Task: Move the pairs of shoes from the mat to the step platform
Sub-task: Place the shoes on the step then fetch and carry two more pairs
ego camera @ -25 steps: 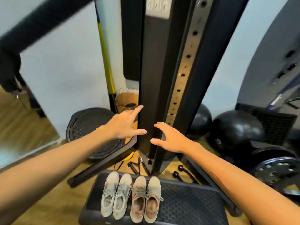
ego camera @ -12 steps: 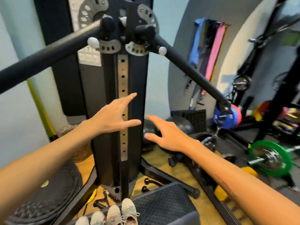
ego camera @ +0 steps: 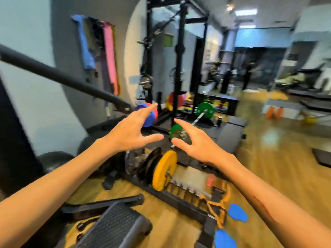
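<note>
Bare and holding nothing, the left hand (ego camera: 132, 133) is reaching out in the air with its fingers straight and spread. The right hand (ego camera: 193, 142) is doing the same just beside it, fingers loose and apart, and the two hands are not touching. Below them, a yellow weight plate (ego camera: 163, 170) is standing on a black rack (ego camera: 180, 199) on the wooden floor (ego camera: 268, 176). A green plate (ego camera: 204, 110) is sitting on a bar farther back, near a tall black frame (ego camera: 179, 59). Pink and blue bands (ego camera: 109, 58) are hanging on the wall. Down at the bottom edge, one corner of the dark step platform (ego camera: 116, 226) is showing. No shoes are showing on that corner; the mat is out of view.
</note>
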`<state>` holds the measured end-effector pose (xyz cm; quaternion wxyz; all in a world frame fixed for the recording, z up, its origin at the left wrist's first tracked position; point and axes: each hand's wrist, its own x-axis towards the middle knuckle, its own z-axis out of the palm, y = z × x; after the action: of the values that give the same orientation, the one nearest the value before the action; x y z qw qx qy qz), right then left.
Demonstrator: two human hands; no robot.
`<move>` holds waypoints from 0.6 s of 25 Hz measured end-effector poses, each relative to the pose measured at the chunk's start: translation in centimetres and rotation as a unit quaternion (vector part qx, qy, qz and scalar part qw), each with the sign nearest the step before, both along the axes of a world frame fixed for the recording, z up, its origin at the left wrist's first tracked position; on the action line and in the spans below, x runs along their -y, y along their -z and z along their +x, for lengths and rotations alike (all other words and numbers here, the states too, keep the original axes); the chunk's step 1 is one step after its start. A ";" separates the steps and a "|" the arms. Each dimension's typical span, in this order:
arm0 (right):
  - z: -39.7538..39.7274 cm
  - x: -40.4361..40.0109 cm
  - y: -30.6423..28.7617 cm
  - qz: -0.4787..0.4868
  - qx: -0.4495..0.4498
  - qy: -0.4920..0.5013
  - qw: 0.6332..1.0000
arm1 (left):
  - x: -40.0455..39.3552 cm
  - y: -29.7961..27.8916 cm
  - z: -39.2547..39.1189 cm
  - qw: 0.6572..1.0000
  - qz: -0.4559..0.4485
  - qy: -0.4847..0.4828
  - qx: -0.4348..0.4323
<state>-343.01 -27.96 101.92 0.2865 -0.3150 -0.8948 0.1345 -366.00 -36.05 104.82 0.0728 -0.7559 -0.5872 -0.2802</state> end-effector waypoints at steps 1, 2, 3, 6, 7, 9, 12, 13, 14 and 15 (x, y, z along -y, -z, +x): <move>4.2 -0.9 -0.1 0.001 -0.002 0.034 0.999 | -2.1 -0.3 3.8 0.999 0.002 0.036 -0.008; 8.5 -1.7 -0.2 0.003 -0.002 0.069 0.998 | -4.1 -0.7 7.8 0.997 0.004 0.072 -0.011; 12.8 -2.2 -0.3 0.003 0.001 0.103 0.995 | -5.9 -0.8 11.8 0.995 0.006 0.104 -0.010; 24.7 -2.5 -0.6 0.004 0.001 0.180 0.984 | -10.4 -0.6 23.4 0.984 0.012 0.180 0.000; 29.0 -2.2 -0.6 0.007 0.000 0.210 0.978 | -11.8 -0.2 27.6 0.978 0.015 0.207 0.004; 37.3 -1.2 -0.4 0.010 -0.004 0.273 0.962 | -14.0 0.8 35.8 0.968 0.003 0.251 0.018; 48.7 1.5 0.2 0.007 0.002 0.362 0.932 | -15.7 2.4 47.8 0.945 -0.023 0.324 0.027; 51.8 2.5 0.4 0.003 0.006 0.385 0.923 | -15.8 2.7 51.4 0.937 -0.027 0.348 0.028; 54.5 3.5 0.7 -0.003 0.006 0.406 0.914 | -15.8 2.9 54.9 0.927 -0.032 0.373 0.030; 57.6 4.7 1.1 -0.011 0.002 0.430 0.903 | -15.8 3.0 58.8 0.914 -0.039 0.402 0.031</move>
<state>-285.46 -32.62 100.87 0.3110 -0.6726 -0.6714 0.0068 -307.21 -20.30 101.82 -0.0939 -0.9215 -0.2458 -0.2858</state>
